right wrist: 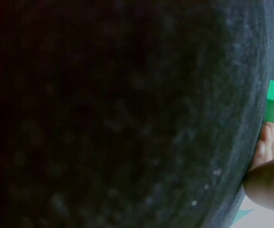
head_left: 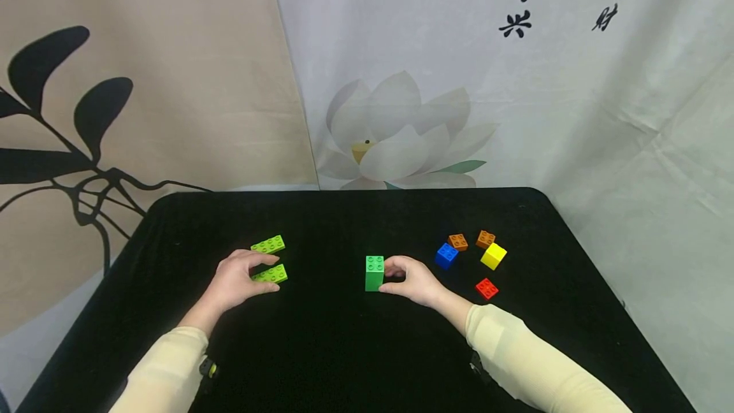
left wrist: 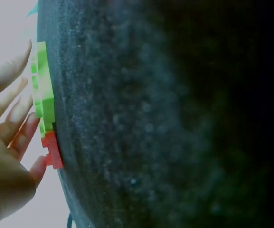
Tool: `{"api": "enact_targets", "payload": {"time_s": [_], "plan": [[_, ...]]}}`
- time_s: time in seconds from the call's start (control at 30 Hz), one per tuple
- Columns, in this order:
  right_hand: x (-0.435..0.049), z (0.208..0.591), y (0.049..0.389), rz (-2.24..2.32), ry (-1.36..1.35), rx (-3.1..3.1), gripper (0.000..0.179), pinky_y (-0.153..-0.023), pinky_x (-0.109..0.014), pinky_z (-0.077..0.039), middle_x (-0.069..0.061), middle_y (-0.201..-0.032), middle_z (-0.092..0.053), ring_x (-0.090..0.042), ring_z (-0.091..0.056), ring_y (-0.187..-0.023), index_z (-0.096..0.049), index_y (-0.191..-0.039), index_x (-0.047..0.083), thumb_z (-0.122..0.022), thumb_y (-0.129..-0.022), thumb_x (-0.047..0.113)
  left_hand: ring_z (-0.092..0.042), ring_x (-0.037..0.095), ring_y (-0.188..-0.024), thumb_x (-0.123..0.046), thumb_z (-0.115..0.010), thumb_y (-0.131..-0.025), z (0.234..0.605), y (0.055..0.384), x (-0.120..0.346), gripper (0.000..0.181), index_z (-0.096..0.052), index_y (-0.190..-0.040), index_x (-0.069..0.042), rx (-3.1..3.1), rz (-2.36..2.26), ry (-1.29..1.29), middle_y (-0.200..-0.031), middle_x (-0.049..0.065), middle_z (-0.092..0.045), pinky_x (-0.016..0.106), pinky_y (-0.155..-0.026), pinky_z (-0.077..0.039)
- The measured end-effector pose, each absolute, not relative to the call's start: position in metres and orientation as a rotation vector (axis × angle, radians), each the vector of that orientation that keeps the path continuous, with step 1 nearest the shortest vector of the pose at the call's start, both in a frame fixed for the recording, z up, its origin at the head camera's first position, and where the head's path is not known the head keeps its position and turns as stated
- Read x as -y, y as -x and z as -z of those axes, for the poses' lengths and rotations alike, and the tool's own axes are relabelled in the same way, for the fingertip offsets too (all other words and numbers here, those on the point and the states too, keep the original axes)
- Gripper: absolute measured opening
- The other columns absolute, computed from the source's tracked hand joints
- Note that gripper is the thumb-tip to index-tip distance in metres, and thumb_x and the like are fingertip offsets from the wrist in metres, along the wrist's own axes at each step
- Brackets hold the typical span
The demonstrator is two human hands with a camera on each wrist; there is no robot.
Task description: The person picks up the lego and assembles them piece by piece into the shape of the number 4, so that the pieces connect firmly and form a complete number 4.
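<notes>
In the head view my left hand [head_left: 236, 279] reaches over two lime green bricks, thumb and fingers spread apart. The nearer lime brick [head_left: 274, 273] lies between thumb and forefinger; the farther lime brick [head_left: 273, 245] is just past the forefinger. A red brick [left wrist: 52, 151] shows beside the little finger in the left wrist view; the hand hides it in the head view. My right hand [head_left: 415, 283] holds a tall green block [head_left: 374, 281] upright by its right side, thumb at the front corner and fingers partly hidden behind it.
Right of my right hand lie a blue brick [head_left: 446, 256], two orange bricks, one [head_left: 458, 242] left of the other [head_left: 485, 239], a yellow brick [head_left: 494, 256] and a red brick [head_left: 487, 289]. The black table [head_left: 321, 349] ends at a printed curtain [head_left: 401, 30] behind.
</notes>
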State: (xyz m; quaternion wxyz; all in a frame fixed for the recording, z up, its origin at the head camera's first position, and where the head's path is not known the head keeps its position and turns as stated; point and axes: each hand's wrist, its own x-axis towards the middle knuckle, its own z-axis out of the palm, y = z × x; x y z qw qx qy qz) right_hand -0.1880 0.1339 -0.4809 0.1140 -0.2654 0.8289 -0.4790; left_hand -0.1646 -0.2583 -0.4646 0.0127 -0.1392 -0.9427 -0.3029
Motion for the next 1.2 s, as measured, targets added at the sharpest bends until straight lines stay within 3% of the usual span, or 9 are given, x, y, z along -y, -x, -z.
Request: {"api": "enact_targets", "payload": {"time_s": [0.33,0.53,0.73,0.9,1.2], "plan": [[-0.136,0.482,0.189,1.389,0.756,-2.427,0.032,-0.096,-0.040,-0.050,-0.007,-0.111,-0.067,-0.024,-0.063,-0.105,-0.064,-0.116,0.004,-0.075,-0.088,0.015,-0.054,0.039,-0.112,-0.020,-0.086,-0.075,0.465,0.167,0.257,0.043,-0.073,-0.115,-0.012,2.976,0.913,0.409,-0.112,0.010,-0.070,0.064,-0.092,-0.040],[-0.137,0.480,0.187,1.394,0.753,-2.418,0.034,-0.096,-0.045,-0.050,-0.010,-0.112,-0.067,-0.028,-0.063,-0.107,-0.062,-0.118,0.002,-0.075,-0.088,0.013,-0.055,0.040,-0.113,-0.015,-0.083,-0.077,0.464,0.167,0.257,0.036,-0.074,-0.112,-0.013,2.974,0.997,0.376,-0.116,0.013,-0.068,0.063,-0.093,-0.042],[-0.136,0.480,0.187,1.428,0.770,-2.399,0.035,-0.096,-0.052,-0.048,-0.015,-0.113,-0.066,-0.034,-0.062,-0.108,-0.061,-0.118,-0.002,-0.074,-0.088,0.010,-0.060,0.031,-0.101,-0.016,-0.082,-0.079,0.458,0.163,0.258,0.034,-0.074,-0.111,-0.013,2.919,1.109,0.324,-0.113,0.012,-0.067,0.051,-0.084,-0.049],[-0.136,0.479,0.187,1.394,0.759,-2.417,0.034,-0.096,-0.044,-0.050,-0.010,-0.112,-0.067,-0.027,-0.063,-0.106,-0.063,-0.117,0.002,-0.075,-0.087,0.013,-0.060,0.029,-0.100,-0.017,-0.081,-0.081,0.456,0.160,0.257,0.034,-0.073,-0.114,-0.013,2.880,1.161,0.294,-0.114,0.012,-0.065,0.045,-0.083,-0.050],[-0.137,0.482,0.189,1.384,0.746,-2.422,0.034,-0.096,-0.040,-0.050,-0.006,-0.111,-0.067,-0.022,-0.063,-0.106,-0.064,-0.117,0.005,-0.076,-0.086,0.014,-0.060,0.034,-0.107,-0.014,-0.080,-0.081,0.452,0.158,0.245,0.035,-0.072,-0.115,-0.012,2.821,1.251,0.349,-0.120,0.015,-0.063,0.052,-0.088,-0.051]]}}
